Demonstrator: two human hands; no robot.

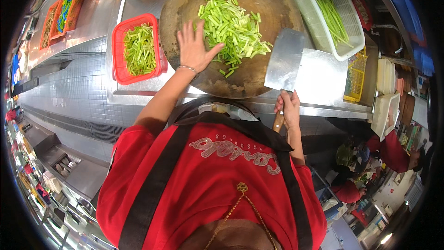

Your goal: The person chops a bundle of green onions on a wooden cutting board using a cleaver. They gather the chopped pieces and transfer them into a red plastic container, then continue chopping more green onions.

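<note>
A heap of cut green stalks (234, 29) lies on a round wooden chopping block (236, 85). My left hand (195, 47) is spread at the heap's left side, palm down, with the thumb at its lower edge. In my right hand (288, 106) is the wooden handle of a Chinese cleaver (285, 59). The broad steel blade points away from me, its left part over the block's right rim. Left of the block stands a red plastic basket (119, 73) with more cut stalks (139, 50) in it.
A white plastic basket (312, 17) of long green stems (327, 10) stands at the right over the steel counter (322, 80). Beyond it is a yellow crate (355, 76). Orange baskets (71, 22) sit at the far left. People in red (392, 151) are at the lower right.
</note>
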